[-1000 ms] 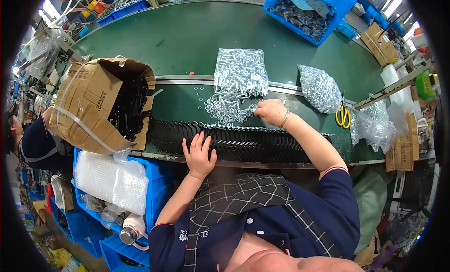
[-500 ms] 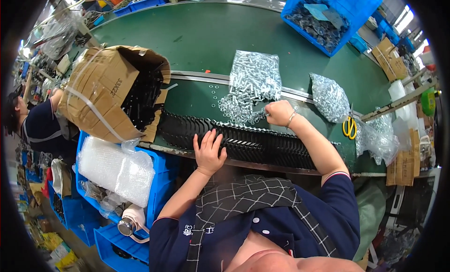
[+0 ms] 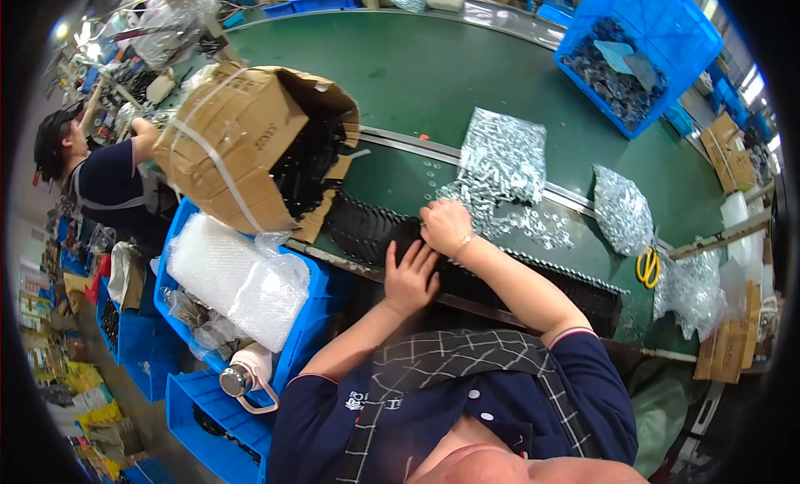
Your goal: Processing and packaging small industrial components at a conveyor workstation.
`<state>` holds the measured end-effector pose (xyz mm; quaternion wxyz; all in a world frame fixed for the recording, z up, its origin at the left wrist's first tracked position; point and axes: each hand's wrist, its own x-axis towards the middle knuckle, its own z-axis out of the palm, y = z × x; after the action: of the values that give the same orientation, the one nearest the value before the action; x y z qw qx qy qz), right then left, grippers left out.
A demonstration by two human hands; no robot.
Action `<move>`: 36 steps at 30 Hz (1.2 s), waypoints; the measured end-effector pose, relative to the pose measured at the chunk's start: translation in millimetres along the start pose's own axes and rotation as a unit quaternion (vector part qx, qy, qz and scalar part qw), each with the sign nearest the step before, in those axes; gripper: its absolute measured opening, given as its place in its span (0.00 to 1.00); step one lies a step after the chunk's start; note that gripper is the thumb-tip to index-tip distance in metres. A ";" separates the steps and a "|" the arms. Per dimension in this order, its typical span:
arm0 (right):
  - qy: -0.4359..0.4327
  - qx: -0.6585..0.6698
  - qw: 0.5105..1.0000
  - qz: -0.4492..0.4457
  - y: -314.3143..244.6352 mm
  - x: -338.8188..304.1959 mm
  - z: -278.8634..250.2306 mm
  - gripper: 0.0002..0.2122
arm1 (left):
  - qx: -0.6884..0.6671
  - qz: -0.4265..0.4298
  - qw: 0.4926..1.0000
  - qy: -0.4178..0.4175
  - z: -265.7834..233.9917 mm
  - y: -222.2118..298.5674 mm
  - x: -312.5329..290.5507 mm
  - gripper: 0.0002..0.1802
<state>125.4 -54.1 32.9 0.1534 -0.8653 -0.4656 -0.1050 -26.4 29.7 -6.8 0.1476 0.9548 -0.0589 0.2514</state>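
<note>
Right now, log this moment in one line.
left hand: on black parts | right hand: at their far edge, contents unclear | beyond: metal rings, plastic bag

Green bench [image 3: 400,67] fills a busy workshop

And what a spread it is in front of me, bare green across the far half, a metal strip [image 3: 408,144] running along the top! Up right, bright streaks [image 3: 754,88], windows or lamps, I can't tell which. Far left, another glow [image 3: 62,30]! A worn rail [image 3: 721,235] slants in on the right. Down left, brownish floor [image 3: 151,421] shows between blue crates [image 3: 150,359] and yellow bundles [image 3: 82,374], the edges falling into blur.
</note>
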 end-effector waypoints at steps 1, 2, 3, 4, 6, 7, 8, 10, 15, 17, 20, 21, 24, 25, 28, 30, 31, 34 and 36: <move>-0.011 -0.005 1.000 0.019 -4.4 0.9 -2.9 0.05 | 0.015 -0.004 1.000 0.006 0.7 -1.6 0.2 0.27; -0.021 -0.011 0.999 0.037 -7.3 -1.7 -6.3 0.05 | 0.008 -0.007 1.000 -0.004 3.2 1.7 -1.6 0.26; -0.024 -0.010 0.999 0.046 -5.8 -5.9 -5.0 0.05 | 0.002 -0.010 1.000 -0.014 4.1 3.6 -2.0 0.26; -0.027 -0.010 0.998 0.055 -4.1 -7.9 -2.9 0.04 | 0.018 -0.015 1.000 -0.006 4.7 2.9 -1.9 0.26; -0.018 -0.007 0.999 0.047 -1.6 -14.4 -2.1 0.05 | -0.008 -0.003 1.000 -0.006 4.2 8.1 -3.0 0.25; -0.016 -0.009 0.998 0.053 -2.1 -13.3 -0.6 0.05 | 0.000 -0.006 1.000 -0.002 2.7 6.8 -5.2 0.25; -0.013 -0.009 0.999 0.049 -3.0 -9.9 -0.9 0.05 | 0.000 -0.004 1.000 0.000 1.8 7.2 -5.7 0.25; -0.029 -0.030 0.999 0.010 -3.8 -7.0 -2.0 0.05 | -0.007 0.001 1.000 0.000 2.2 7.9 -6.0 0.25; -0.095 -0.062 0.993 -0.029 -8.5 -0.6 -13.1 0.06 | -0.024 -0.001 1.000 -0.001 5.5 2.7 -4.7 0.25; -0.105 -0.055 0.993 0.007 -14.6 3.8 -17.6 0.06 | 0.002 -0.016 1.000 -0.006 5.9 3.0 -3.9 0.25; -0.090 -0.091 0.992 0.019 -15.2 2.5 -12.7 0.06 | -0.004 0.005 1.000 0.028 3.8 2.1 1.3 0.25; -0.096 -0.091 0.991 0.022 -13.0 2.3 -10.4 0.06 | -0.010 0.004 1.000 0.024 4.0 1.0 2.1 0.25; -0.059 -0.093 0.994 -0.029 -7.3 0.4 -6.1 0.06 | 0.003 0.003 1.000 0.016 4.4 1.4 3.2 0.25; -0.061 -0.093 0.993 -0.030 -6.8 -1.4 -4.4 0.06 | 0.002 0.001 1.000 0.017 4.0 2.5 2.4 0.25; -0.064 -0.107 0.992 -0.031 -9.3 -4.2 -1.3 0.07 | 0.017 -0.004 1.000 0.012 -3.5 2.6 2.0 0.25; -0.032 -0.093 0.995 -0.034 -11.8 -8.8 -5.2 0.09 | 0.025 -0.004 1.000 0.012 -4.0 4.7 1.1 0.25; -0.011 -0.084 0.996 -0.025 -12.2 -11.1 -4.4 0.11 | 0.017 0.001 1.000 0.006 -1.2 5.6 -0.5 0.24; -0.042 -0.104 0.994 0.001 -0.6 -14.4 9.0 0.13 | 0.013 0.009 1.000 0.008 2.1 4.4 0.0 0.24; -0.068 -0.106 0.992 -0.006 -5.2 -7.9 4.8 0.12 | -0.004 0.010 1.000 0.013 2.0 7.7 -1.3 0.24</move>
<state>117.0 -55.8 26.7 0.0280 -0.8790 -0.4664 -0.0953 -28.0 21.7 -7.2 0.1500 0.9501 -0.0673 0.2652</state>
